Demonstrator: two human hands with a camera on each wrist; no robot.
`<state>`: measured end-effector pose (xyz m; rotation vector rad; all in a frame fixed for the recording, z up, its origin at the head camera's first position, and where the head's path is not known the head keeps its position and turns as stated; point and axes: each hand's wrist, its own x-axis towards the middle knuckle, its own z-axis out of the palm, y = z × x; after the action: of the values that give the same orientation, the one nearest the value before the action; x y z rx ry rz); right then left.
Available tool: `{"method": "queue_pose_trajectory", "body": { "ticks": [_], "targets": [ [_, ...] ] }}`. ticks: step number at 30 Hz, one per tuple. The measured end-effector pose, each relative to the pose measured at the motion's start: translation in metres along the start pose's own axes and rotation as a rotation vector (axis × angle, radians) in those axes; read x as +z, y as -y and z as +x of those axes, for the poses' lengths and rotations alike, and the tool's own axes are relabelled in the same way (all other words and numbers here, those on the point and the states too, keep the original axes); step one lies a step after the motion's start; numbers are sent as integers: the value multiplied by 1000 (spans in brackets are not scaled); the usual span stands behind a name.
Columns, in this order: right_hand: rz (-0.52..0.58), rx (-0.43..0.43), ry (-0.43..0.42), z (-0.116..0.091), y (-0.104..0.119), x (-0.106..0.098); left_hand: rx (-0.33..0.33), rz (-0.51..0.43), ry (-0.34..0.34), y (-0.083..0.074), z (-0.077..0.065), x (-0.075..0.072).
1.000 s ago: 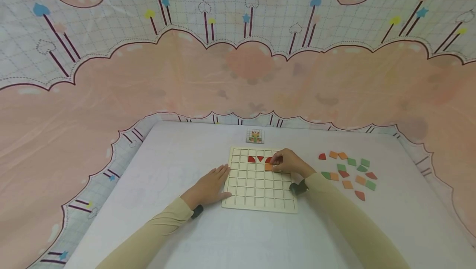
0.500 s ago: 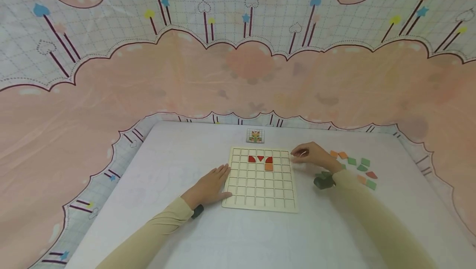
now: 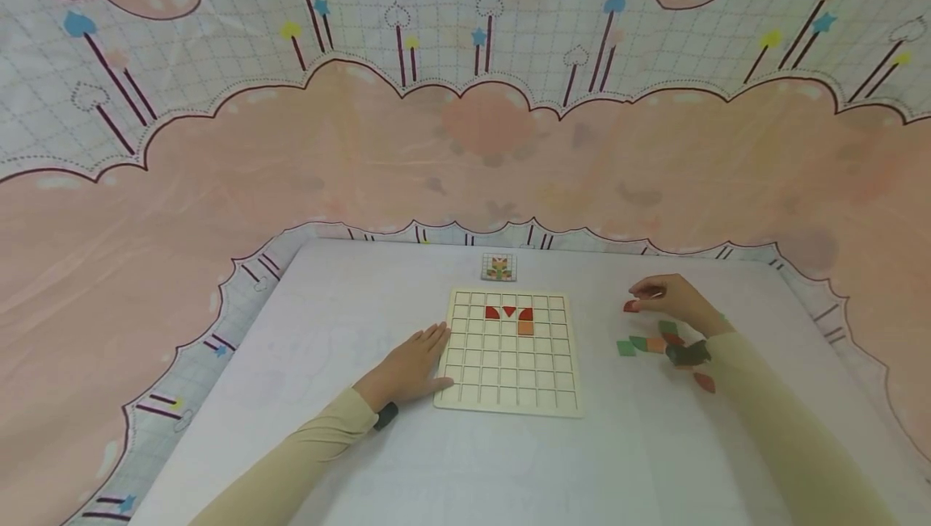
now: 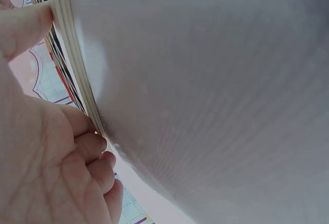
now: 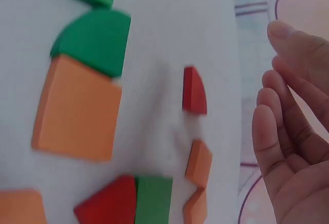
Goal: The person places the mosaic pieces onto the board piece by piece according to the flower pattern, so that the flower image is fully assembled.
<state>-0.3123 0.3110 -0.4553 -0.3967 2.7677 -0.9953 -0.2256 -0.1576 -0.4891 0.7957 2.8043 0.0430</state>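
Observation:
A cream grid board (image 3: 502, 397) lies mid-table, holding two red quarter-round tiles, a red triangle tile (image 3: 509, 311) and an orange square tile (image 3: 526, 328). My left hand (image 3: 409, 364) rests at the board's left side, with thumb and fingers touching its edge (image 4: 77, 64). Above the loose tiles on the right, my right hand (image 3: 672, 300) holds nothing, its thumb and fingers apart in the right wrist view. Nearest to its fingertips in the head view is a loose red quarter-round tile (image 3: 630, 307); in the right wrist view this red tile (image 5: 194, 91) lies on the table.
Green, orange and red tiles lie scattered beneath the right forearm, among them a green square (image 3: 626, 348) and a red tile (image 3: 704, 382). A small card (image 3: 499, 267) with a flower pattern lies behind the board. A patterned cloth (image 3: 502, 154) rises behind the table.
My right hand has moved right from the board's upper right area to the loose tiles, leaving the red quarter-round and orange square in view on the board. The left hand stays put.

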Motion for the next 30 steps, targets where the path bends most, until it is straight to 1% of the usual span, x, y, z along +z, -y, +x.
{"method": "queue_pose_trajectory", "body": {
  "ticks": [5,7,9,12,14,16,19,23,27,30],
  "targets": [
    [8,103,-10,-5,-17,-7,-3,-8,-6,-1,0,-1],
    [18,169,0,-7,-21,-8,-3,-11,-7,-1,0,0],
    [38,235,12,-9,-25,-8,-3,-8,-6,-1,0,0],
    [109,324,32,-12,-32,-6,-4,-6,-4,-1,0,1],
    [145,338,33,-14,-36,-5,-6,-2,-4,-1,0,0],
    [163,322,21,-13,-39,-3,-8,-1,-7,-1,0,0],
    [127,284,2,-11,-40,-2,-9,5,-10,-2,-1,-1],
    [98,267,-3,-8,-38,0,-12,10,-9,-1,-1,1],
    [133,283,19,-9,-35,3,-14,20,0,0,-1,2],
    [164,298,25,-11,-33,3,-2,23,-7,1,-1,2]
  ]
}}
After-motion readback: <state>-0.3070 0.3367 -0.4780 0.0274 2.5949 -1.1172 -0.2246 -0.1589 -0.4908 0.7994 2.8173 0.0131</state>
